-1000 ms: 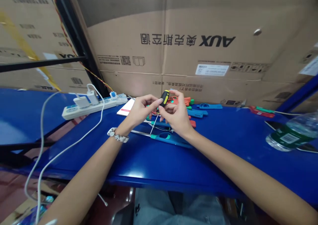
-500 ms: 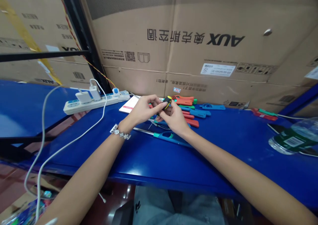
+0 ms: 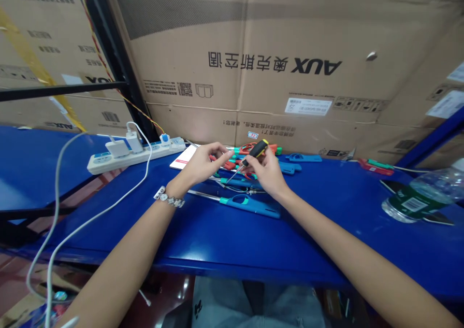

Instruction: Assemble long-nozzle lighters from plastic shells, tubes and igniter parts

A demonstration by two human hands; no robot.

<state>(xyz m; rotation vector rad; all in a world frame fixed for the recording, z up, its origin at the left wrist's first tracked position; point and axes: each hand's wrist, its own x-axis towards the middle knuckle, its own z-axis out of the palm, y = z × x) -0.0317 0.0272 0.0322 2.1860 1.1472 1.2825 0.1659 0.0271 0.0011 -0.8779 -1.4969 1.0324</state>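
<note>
My right hand [image 3: 267, 171] grips a black and yellow screwdriver [image 3: 256, 151] by its handle, its thin shaft slanting down to the left. My left hand [image 3: 205, 163] is to its left, apart from the screwdriver, with thumb and fingers spread and nothing visible between them. Beneath and behind the hands lie several blue, red and green lighter-like tools. One blue tool [image 3: 253, 206] with a long metal tube lies nearest the front. A white and red booklet [image 3: 181, 158] is partly behind my left hand.
A white power strip [image 3: 137, 155] with plugs and white cables lies at the left of the blue table [image 3: 203, 246]. A plastic bottle [image 3: 420, 197] stands tilted or lies at the right, near dark flat objects. Large cardboard boxes [image 3: 188, 33] and a black post [image 3: 112, 43] rise behind.
My hands have come apart. The screwdriver has moved right and up with my right hand, and my left hand has let go of it. The camera view has shifted slightly.
</note>
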